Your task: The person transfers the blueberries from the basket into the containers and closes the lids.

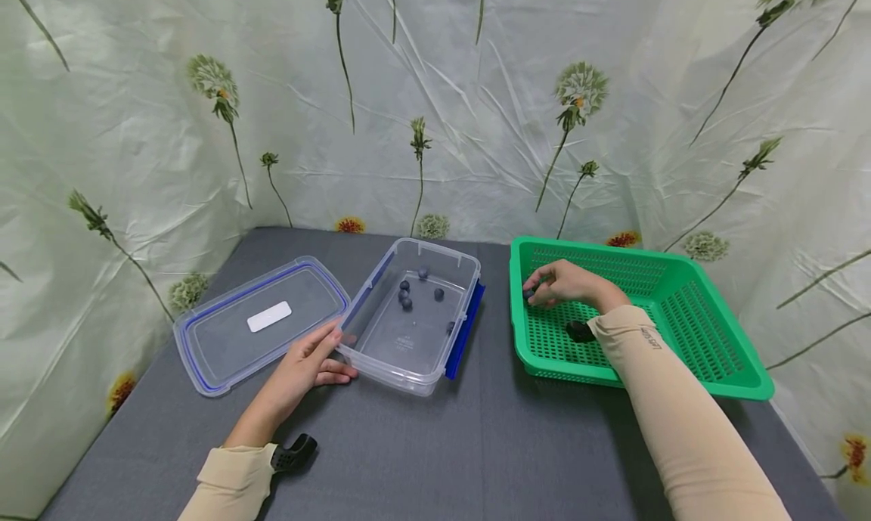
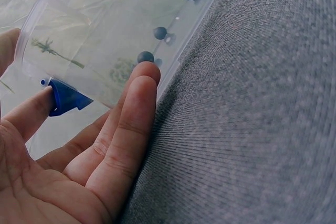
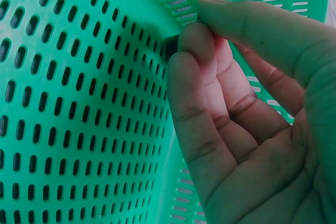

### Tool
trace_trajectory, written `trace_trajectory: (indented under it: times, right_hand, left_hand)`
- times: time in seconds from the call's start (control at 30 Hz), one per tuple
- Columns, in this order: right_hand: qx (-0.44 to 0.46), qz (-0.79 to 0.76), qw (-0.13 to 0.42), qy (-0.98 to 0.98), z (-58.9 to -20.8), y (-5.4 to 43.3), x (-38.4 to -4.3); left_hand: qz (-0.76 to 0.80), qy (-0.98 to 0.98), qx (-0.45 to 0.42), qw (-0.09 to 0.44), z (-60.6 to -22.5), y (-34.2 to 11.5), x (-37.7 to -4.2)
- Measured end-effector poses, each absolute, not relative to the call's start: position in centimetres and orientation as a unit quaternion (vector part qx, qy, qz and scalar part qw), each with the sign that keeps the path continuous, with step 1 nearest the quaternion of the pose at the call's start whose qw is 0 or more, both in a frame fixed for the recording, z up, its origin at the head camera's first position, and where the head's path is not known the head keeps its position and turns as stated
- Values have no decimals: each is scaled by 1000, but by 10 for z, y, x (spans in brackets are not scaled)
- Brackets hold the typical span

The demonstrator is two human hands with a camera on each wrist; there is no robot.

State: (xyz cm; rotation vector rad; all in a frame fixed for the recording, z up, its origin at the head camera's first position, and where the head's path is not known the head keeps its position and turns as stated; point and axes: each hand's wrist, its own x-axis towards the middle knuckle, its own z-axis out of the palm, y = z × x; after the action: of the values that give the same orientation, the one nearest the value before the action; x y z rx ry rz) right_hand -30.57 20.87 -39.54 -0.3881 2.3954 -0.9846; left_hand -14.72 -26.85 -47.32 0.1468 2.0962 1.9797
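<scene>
A clear plastic food container (image 1: 401, 362) with blue clips holds several blueberries (image 1: 438, 294). My left hand (image 1: 306, 366) grips its near left corner, the thumb at the rim and the other fingers against the outer wall. In the left wrist view, fingertips (image 2: 140, 93) press low on the wall, close to the cloth. My right hand (image 1: 565, 283) is inside a green plastic basket (image 1: 680, 268), at its left end. It pinches a blueberry (image 1: 528, 294) between thumb and fingers. In the right wrist view, the fingers mostly hide this berry against the slotted basket wall.
The container's clear lid (image 1: 268, 317), with a blue seal and white label, lies left of the container. Grey cloth (image 1: 435, 460) covers the table. Behind stands a pale curtain (image 1: 476, 128) printed with flowers. The basket's rim rises around my right hand.
</scene>
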Motion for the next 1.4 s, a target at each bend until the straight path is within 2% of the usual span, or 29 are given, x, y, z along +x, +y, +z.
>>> trace_trajectory:
  times: [0.83,1.4]
  right_hand:
    - [-136,-391,248,876,-379,217,-307]
    - [-160,-385,206,886,-355,202,-307]
  left_hand:
    - [674,726,47,127,-473,-268,-147]
    - [676,724,48,127,-471,-268,-146]
